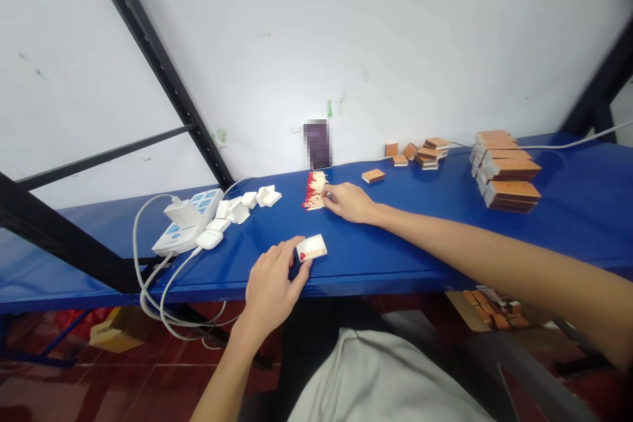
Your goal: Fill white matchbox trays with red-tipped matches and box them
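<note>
My left hand (273,283) grips a small white matchbox tray (316,242) between thumb and fingers near the table's front edge. A few red-tipped matches (310,254) lie along the tray's near side. Further back, my right hand (350,202) has its thumb and fingers pinched at the right edge of a pile of loose matches (314,190). The red heads in that pile mostly point left. How many matches the right fingertips hold is hidden.
White trays (239,211) lie left, beside a power strip (190,227) with cables. A brown matchbox (373,175), a small heap (429,153) and larger stacks (512,175) stand right on the blue table (395,257). A blurred dark phone-like object (318,145) leans on the wall.
</note>
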A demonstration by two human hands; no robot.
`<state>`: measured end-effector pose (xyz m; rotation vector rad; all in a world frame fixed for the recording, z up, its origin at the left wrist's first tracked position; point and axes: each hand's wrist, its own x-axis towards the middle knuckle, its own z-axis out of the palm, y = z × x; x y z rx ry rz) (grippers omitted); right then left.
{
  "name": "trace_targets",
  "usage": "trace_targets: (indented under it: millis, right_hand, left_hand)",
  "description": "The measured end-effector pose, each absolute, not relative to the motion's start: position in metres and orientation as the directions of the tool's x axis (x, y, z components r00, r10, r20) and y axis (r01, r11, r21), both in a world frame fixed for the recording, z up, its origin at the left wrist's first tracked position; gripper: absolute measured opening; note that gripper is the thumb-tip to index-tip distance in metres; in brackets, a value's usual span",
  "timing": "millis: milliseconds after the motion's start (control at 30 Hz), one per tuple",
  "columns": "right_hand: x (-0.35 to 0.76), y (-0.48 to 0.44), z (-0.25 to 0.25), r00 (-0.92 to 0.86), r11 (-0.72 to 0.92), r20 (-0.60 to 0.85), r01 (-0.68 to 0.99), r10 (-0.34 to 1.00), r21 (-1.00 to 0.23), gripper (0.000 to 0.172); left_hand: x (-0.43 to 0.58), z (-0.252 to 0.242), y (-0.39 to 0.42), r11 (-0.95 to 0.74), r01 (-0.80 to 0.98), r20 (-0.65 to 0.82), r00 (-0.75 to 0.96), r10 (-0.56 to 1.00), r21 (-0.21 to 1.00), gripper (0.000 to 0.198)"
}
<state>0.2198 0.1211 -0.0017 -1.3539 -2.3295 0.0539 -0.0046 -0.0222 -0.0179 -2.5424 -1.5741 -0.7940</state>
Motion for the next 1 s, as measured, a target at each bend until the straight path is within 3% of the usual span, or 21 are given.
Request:
trace_targets:
  millis: [367,1000]
  right_hand:
    - [0.236,0.139,-0.007,-0.213,0.291,0.280,0.917,0.936,-0.274,0.031]
    - [0.234,0.156,-0.007,-0.322,0.400,0.280,0.867,0.905,-0.297,0.024]
  left_hand:
    - [-0.005,-0.018,-0.022,-0.477,0.852,0.449,0.347,0.823,0.216,0.032]
    - [-0.005,-0.022,-0.021,-0.483,0.851,0.457,0.354,0.816,0.204,0.033]
